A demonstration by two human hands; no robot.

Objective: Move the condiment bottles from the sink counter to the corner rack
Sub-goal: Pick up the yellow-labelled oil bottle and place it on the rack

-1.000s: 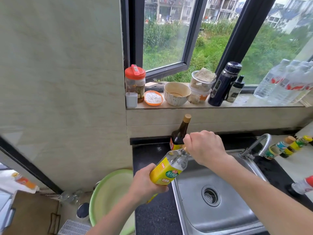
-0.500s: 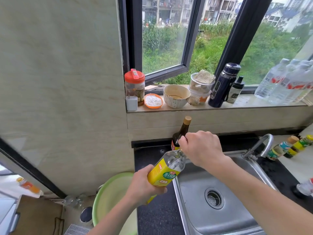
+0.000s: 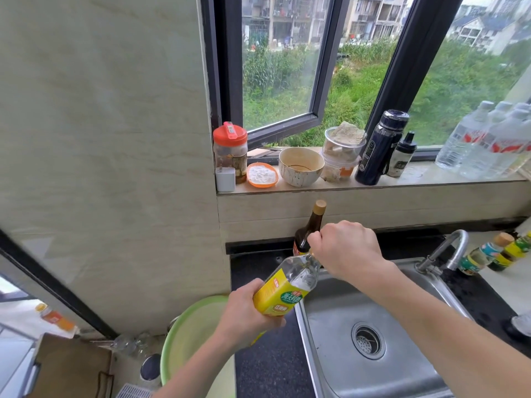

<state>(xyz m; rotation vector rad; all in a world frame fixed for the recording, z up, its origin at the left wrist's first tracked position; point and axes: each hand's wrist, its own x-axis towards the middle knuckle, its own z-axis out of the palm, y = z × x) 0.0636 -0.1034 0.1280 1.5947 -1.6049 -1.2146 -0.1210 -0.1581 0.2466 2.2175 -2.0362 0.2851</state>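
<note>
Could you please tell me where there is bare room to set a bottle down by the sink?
The black counter strip between the green basin and the sink is bare. The windowsill is crowded from the red-lidded jar to the flask, with one small bare patch beside the water bottles.

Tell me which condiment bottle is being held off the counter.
The clear bottle with the yellow label: the left hand grips its body, the right hand closes round its top. The dark tan-capped bottle behind stands on the counter.
</note>
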